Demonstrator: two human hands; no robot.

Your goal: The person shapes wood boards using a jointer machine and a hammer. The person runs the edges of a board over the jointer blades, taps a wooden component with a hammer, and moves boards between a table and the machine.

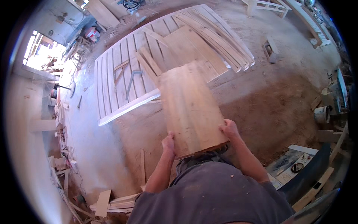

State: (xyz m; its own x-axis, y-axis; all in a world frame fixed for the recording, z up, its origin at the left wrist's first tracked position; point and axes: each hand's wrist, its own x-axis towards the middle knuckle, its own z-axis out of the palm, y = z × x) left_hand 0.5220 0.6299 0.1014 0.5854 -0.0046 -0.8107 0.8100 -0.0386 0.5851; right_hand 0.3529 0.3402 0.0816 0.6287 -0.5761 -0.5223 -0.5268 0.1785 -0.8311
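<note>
A wide, pale wooden board (192, 108) stretches out in front of my body, its near end close to my waist. My left hand (169, 144) grips its left edge near that end, fingers hidden beneath. On the opposite edge, my right hand (229, 129) is closed round the wood, a little farther from me. The board's far end overlaps the view of a low slatted platform (108, 80); whether it touches cannot be made out. Another wide board (186, 43) and a stack of long planks (220, 44) lie on that platform.
A metal square (132, 80) and narrow wood strips (149, 61) also lie on the slats. A small wooden frame (270, 51) stands on the dusty floor at right. Offcuts (115, 203) lie behind my left arm; a white bucket (321, 114) sits far right.
</note>
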